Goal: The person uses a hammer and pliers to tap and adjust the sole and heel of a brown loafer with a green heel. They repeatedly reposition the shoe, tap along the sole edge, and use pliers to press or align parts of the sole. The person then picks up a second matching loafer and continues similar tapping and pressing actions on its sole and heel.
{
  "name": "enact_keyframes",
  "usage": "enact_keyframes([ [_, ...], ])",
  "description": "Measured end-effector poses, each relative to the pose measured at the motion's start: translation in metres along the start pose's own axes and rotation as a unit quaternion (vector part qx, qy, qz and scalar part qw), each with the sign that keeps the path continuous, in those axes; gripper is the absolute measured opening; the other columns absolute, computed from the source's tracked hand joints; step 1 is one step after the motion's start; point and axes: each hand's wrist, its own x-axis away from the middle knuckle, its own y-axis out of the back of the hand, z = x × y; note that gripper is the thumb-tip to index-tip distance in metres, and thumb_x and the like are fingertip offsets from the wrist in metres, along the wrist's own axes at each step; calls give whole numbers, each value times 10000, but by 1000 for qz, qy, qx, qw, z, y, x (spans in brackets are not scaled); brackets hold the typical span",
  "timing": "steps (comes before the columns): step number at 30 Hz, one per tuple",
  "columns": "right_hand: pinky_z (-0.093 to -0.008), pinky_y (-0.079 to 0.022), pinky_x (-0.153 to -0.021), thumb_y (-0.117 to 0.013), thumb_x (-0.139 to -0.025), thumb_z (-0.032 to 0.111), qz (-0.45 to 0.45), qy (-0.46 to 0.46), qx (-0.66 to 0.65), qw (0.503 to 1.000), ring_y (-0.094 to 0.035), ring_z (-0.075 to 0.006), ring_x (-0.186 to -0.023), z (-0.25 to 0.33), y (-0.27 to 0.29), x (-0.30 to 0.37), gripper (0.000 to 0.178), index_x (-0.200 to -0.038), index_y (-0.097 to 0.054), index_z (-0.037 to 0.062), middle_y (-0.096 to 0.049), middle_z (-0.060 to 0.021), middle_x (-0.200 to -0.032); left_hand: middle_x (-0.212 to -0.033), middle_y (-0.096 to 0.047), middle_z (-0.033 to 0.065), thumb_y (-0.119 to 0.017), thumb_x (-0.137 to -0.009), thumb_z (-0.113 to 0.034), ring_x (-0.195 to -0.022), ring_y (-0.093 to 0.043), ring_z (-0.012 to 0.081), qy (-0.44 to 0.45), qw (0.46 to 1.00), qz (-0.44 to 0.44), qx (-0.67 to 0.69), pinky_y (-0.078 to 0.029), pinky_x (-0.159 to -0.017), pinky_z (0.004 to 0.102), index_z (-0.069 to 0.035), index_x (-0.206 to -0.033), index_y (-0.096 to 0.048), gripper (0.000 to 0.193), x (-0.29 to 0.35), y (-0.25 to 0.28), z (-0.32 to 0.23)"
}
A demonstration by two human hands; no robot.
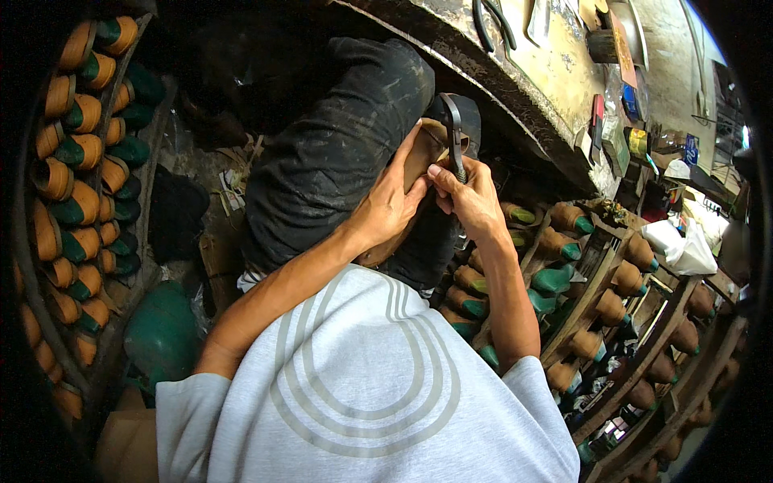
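Note:
A brown shoe point(417, 158) with a tan edge lies lengthwise between my knees, on my dark trousers point(322, 129). Along its left side stretches my left hand point(389, 197), index finger extended and thumb pressed on the shoe, gripping it. My right hand point(467, 193) is closed around a dark metal hand tool point(454, 133) with a hooked head, which rises past the shoe's far end. The right thumb and fingertips meet close to the left thumb at the shoe's right edge. Whether anything small sits between them cannot be made out.
Racks of tan and green shoes point(84, 201) stand on the left, and more shoe racks point(604, 310) on the right. A worn workbench point(555, 88) holds black-handled pliers point(493, 24) and a red-handled knife point(597, 121). A green rounded object point(163, 326) lies at lower left.

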Motion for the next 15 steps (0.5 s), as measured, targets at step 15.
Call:
enact_keyframes([
  [15, -315, -568, -547, -636, -1231, 349, 21, 17, -14, 1000, -720, -153, -640, 7, -10, 47, 340, -1249, -635, 9, -700, -57, -778, -1866, -333, 304, -692, -1182, -180, -1718, -398, 409, 16, 1000, -1, 15, -332, -1405, 484, -45, -1874, -151, 889, -1, 5, 8],
])
